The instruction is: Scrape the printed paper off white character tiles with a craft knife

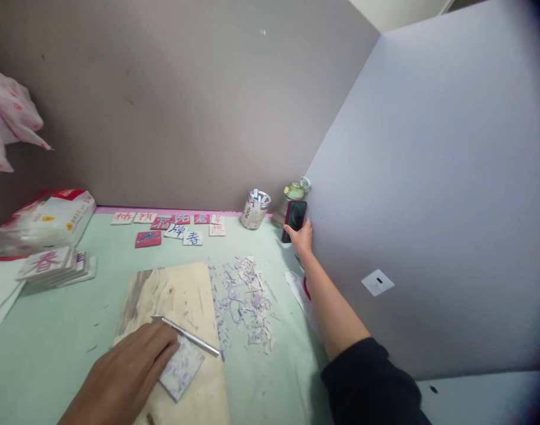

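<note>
The head view shows our right hand (301,235) closed on a phone (297,213), the thumb across its lower front and the other fingers around its right edge, partly hidden; the phone stands near upright at the far right of the bench (97,330), its long axis close to vertical, directly at these fingers and well apart from our left hand (128,366); that left hand lies low over a wooden board (174,289), its visible fingers together and curled, touching a square tile (182,367) just to their right; whether they pinch it we cannot tell, since the thumb is hidden; a slim metal knife (193,338) rests just beyond the tile, beside these same fingers, its long axis slanting from the far left to the near right, so the left hand is much the nearer to it.

Farther out, we see purple and white shavings (252,304) right of the board; behind the phone stands a green-lidded vessel (295,190), with a can (254,215) to its left; lettered tiles (174,227) lie along the back of the bench, and stacked tiles (52,265) sit at the left, near a tissue pack (48,218).
</note>
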Available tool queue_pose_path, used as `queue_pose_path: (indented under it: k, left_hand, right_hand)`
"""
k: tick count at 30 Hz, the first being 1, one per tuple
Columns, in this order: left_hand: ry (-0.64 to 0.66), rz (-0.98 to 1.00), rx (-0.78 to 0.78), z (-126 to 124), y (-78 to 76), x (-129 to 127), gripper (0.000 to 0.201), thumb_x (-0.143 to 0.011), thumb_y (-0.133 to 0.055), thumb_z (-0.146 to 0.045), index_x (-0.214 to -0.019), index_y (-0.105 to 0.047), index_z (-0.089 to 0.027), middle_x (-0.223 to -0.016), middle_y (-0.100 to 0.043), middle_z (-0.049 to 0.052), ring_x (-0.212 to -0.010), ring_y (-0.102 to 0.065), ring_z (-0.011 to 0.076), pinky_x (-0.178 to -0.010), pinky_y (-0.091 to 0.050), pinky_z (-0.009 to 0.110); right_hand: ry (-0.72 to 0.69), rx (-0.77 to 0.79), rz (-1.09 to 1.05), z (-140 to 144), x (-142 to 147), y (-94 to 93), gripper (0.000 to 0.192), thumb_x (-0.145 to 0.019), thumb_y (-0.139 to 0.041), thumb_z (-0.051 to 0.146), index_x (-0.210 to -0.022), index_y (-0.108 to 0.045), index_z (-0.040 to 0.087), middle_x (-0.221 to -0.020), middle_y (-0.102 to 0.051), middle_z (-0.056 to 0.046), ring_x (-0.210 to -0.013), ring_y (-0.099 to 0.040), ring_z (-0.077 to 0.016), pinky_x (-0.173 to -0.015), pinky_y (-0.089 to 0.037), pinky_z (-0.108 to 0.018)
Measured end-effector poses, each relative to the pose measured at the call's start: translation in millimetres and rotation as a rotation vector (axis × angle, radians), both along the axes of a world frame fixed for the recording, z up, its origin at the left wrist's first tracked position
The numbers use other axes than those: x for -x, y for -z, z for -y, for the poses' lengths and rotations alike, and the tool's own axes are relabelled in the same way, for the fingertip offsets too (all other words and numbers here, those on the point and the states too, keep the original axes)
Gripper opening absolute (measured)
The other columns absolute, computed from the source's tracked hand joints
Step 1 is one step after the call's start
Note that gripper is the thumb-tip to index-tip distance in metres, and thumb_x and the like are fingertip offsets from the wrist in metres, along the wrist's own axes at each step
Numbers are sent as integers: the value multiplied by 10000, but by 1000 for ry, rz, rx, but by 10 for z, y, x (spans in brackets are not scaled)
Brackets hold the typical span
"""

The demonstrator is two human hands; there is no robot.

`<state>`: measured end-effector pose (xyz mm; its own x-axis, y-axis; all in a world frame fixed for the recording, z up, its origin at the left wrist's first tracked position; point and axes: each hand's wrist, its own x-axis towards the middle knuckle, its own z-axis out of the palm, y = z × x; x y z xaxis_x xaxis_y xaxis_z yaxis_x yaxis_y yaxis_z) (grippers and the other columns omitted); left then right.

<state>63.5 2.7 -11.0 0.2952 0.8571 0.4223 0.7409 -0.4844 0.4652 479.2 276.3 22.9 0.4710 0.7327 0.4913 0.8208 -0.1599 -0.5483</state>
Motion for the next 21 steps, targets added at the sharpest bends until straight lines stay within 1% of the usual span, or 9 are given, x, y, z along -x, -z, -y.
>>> queue_pose_path:
  k: [3,5,6,8,10,13,17,19,21]
  left_hand:
    - [-8,-40,-3,18,-25,-24,250,-998,-442,-494,-1028,-616,-317,-1012,-727,-26,-919,-716,171,-788,-557,243]
    - [-22,-69,22,27,-63,-43,257,-987,-461,-517,-1016,-612,-310,-967,-726,-24,-870,-720,173,-739,-563,244]
    - [-32,-79,10,27,-82,-50,270,-986,-458,-528,-1009,-611,-307,-953,-728,-22,-853,-723,175,-710,-565,245]
    - [-37,-78,-81,16,-107,-59,297,-997,-422,-534,-996,-611,-305,-953,-738,-17,-846,-730,177,-685,-568,244]
    - [-30,-77,-174,-6,-104,-57,310,-1014,-384,-514,-1004,-612,-304,-988,-750,-15,-890,-737,178,-710,-575,239]
    - [-26,-94,-206,-35,-52,-41,293,-1024,-379,-477,-1026,-618,-307,-1023,-755,-25,-949,-736,176,-777,-579,238]
    - [-28,-65,-182,-28,10,-33,278,-1012,-408,-474,-1038,-631,-310,-1029,-755,-33,-943,-737,180,-800,-579,249]
    - [-26,-64,-103,-12,3,-43,273,-1005,-424,-488,-1025,-628,-307,-1002,-747,-30,-923,-732,183,-777,-579,260]
    - [-29,-90,-10,0,-19,-54,280,-996,-438,-514,-1008,-620,-302,-971,-735,-21,-895,-727,187,-717,-574,264]
  right_hand:
    - [36,5,-6,153,55,36,401,-960,-625,361,-1311,-558,179,-1333,-569,-107,-1158,-596,-268,-963,-514,-499]
    - [36,6,-5,241,110,75,395,-961,-624,358,-1306,-561,178,-1323,-575,-105,-1153,-598,-266,-963,-513,-498]
    - [30,8,-4,271,142,93,391,-962,-623,357,-1303,-562,177,-1315,-580,-104,-1144,-603,-263,-958,-517,-494]
    - [9,12,-5,292,208,107,388,-962,-623,357,-1300,-564,176,-1304,-586,-103,-1131,-610,-259,-950,-522,-489]
    - [-18,9,-6,266,259,82,389,-962,-624,355,-1302,-563,176,-1302,-588,-102,-1131,-610,-259,-953,-521,-490]
    - [-50,-16,-10,200,271,-12,395,-961,-625,348,-1313,-558,179,-1311,-584,-102,-1150,-602,-264,-966,-512,-497]
    - [-56,-59,-22,204,191,-83,399,-962,-624,343,-1318,-553,179,-1315,-583,-103,-1167,-593,-269,-982,-499,-508]
    - [-57,-78,-24,252,148,-58,396,-963,-622,344,-1316,-555,178,-1316,-583,-103,-1174,-590,-271,-990,-493,-513]
    - [-61,-96,-23,304,117,-12,395,-964,-619,349,-1314,-556,177,-1316,-582,-103,-1179,-586,-272,-995,-486,-516]
